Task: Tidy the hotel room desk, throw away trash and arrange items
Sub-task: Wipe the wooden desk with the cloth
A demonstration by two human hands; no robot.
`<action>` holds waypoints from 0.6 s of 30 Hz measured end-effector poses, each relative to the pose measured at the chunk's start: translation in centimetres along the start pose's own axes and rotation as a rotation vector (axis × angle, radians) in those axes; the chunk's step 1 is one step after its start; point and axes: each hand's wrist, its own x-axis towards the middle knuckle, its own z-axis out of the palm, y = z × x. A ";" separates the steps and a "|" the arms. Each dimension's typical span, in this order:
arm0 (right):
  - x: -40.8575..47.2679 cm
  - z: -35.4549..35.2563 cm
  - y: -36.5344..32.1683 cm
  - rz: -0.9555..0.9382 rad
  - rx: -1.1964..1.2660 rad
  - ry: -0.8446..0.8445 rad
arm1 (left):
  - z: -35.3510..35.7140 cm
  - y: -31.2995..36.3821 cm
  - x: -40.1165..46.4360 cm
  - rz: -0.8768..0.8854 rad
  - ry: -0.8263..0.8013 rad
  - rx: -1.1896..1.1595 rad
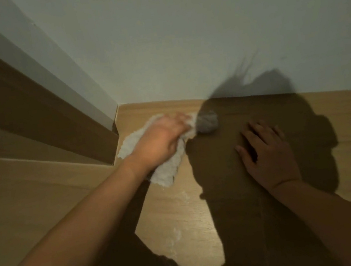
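A pale wall (pixel 177 30) meets a light wooden desk (pixel 350 120) in a corner, with a dark brown panel (pixel 15 88) running down on the left side. The head view looks down on the desktop, much of it covered by the person's own dark shadow.

The cloth (pixel 135 143) is a whitish, nubbly rag, crumpled and spread unevenly; it lies on the desk in the corner, close to the wall and just beside the brown panel. Its far end falls into the shadow and looks grey. The left hand (pixel 160 142) lies on top of the cloth, fingers curled down into it and gripping a fold. The right hand (pixel 266 151) rests flat on the desk to the right of the cloth, well apart from it, fingers straight and spread, holding nothing.

Faint whitish smears (pixel 177 230) show on the wood nearer than the cloth. Bare desktop stretches right of the cloth along the wall; left of it the desk's edge meets the panel.
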 end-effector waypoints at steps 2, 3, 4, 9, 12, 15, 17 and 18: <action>0.0 -0.1 0.0 0.002 0.002 -0.017 | -1.2 -3.6 -0.5 -0.189 0.159 -0.018; 0.0 -0.1 -0.1 0.004 0.002 -0.026 | -1.4 -4.9 -0.9 -0.248 0.186 -0.018; 0.1 -0.1 -0.1 0.007 0.000 -0.029 | -1.2 -5.3 -1.2 -0.254 0.167 -0.011; 0.0 -0.4 -0.1 0.009 0.001 -0.057 | 1.4 -1.3 -4.2 0.013 -0.022 0.018; 0.1 -0.5 -0.1 0.015 0.021 -0.078 | 2.6 0.5 -9.3 0.137 -0.096 0.051; 0.1 -0.5 -0.1 0.024 0.034 -0.079 | 4.0 2.4 -14.4 0.214 -0.135 0.048; 0.1 -0.6 -0.1 0.023 0.035 -0.075 | 4.7 3.0 -15.9 0.227 -0.129 0.043; 0.1 -0.6 -0.1 0.021 0.035 -0.081 | 4.8 3.2 -16.0 0.218 -0.116 0.044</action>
